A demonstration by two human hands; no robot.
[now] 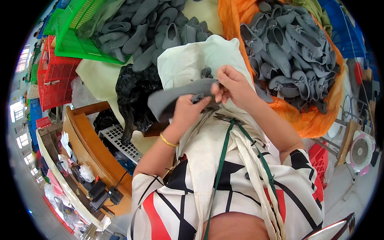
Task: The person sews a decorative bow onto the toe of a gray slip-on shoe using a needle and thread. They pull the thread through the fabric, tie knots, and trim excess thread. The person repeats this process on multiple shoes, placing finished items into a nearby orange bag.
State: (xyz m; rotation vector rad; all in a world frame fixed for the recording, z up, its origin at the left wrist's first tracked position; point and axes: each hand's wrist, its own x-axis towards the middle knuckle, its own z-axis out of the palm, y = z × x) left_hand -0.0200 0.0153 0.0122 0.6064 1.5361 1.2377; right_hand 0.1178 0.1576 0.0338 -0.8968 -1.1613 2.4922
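Note:
A grey fabric shoe (176, 95) lies across my lap, its sole side turned up to the left. My left hand (187, 111) grips it from below, thumb pressed on a small grey bow. At the shoe's right end my right hand (234, 86) has its fingertips pinched together; whatever is between them is too small to make out. A small grey bow (207, 73) rests on the white cloth (184, 64) over my lap, just beyond the shoe. Thread snips (226, 118) hang on a green cord (222, 156) from my neck, below my hands.
Grey shoes (172, 36) are heaped ahead, beside a green crate (76, 36). More shoes with bows (294, 52) fill an orange sack (304, 120) at right. A black plastic bag (138, 92) and a wooden drawer unit (96, 148) stand left; a fan (361, 150) is far right.

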